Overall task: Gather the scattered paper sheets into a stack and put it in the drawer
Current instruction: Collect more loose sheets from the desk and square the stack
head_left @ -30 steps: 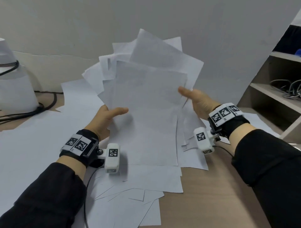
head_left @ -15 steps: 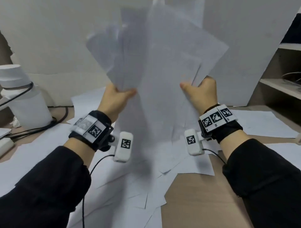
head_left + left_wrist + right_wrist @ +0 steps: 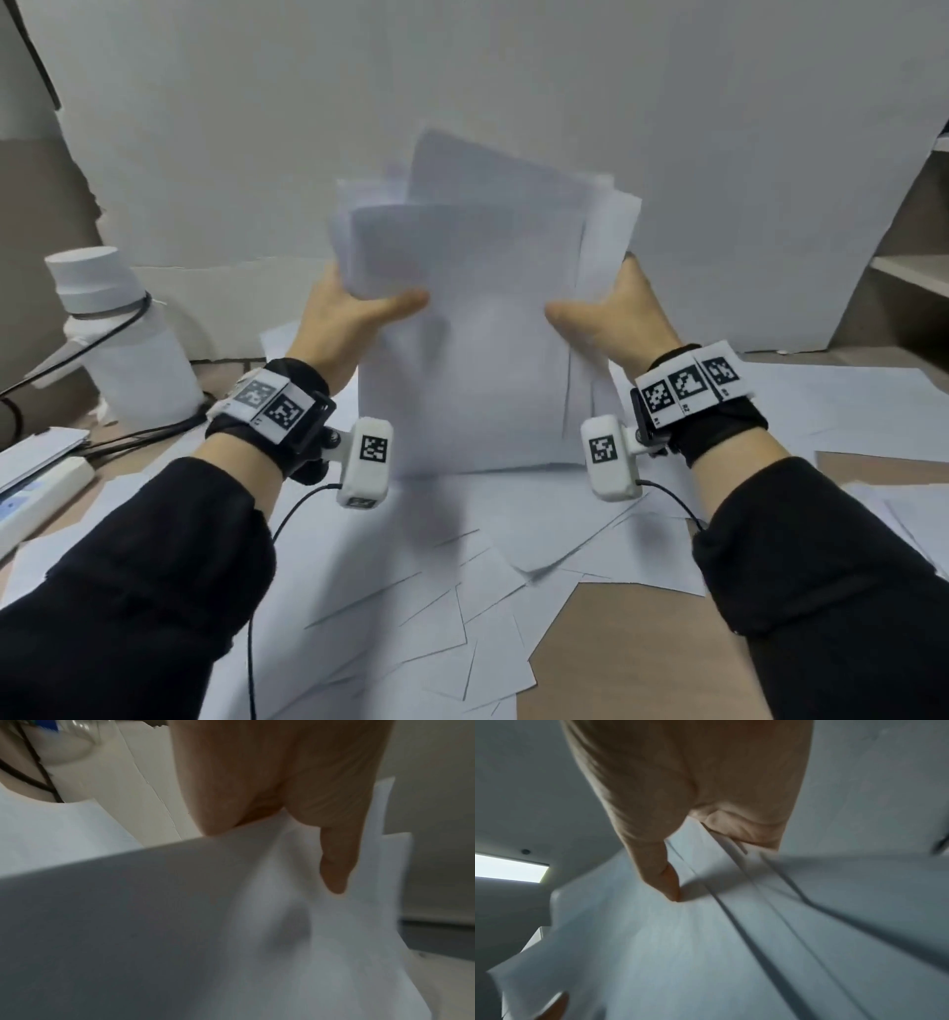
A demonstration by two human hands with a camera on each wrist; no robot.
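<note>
A loose stack of white paper sheets point(image 3: 482, 318) stands upright in the air over the table, its edges uneven at the top. My left hand point(image 3: 354, 313) grips its left edge, thumb across the front sheet. My right hand point(image 3: 611, 313) grips the right edge the same way. In the left wrist view the thumb point(image 3: 334, 862) presses on the stack point(image 3: 231, 933). In the right wrist view the thumb point(image 3: 664, 878) lies on the fanned sheets point(image 3: 731, 943). Several more sheets point(image 3: 436, 606) lie scattered on the table below. No drawer is in view.
A white plastic bottle point(image 3: 118, 339) with a black cable around it stands at the back left. A white power strip point(image 3: 36, 488) lies at the left edge. Wooden shelves point(image 3: 909, 277) rise at the right. Bare wooden table point(image 3: 626, 658) shows at front right. A white wall panel point(image 3: 462, 103) stands behind.
The fanned sheets have been drawn together into a tidier upright stack and brought lower. Both hands have moved closer together and still hold the side edges.
</note>
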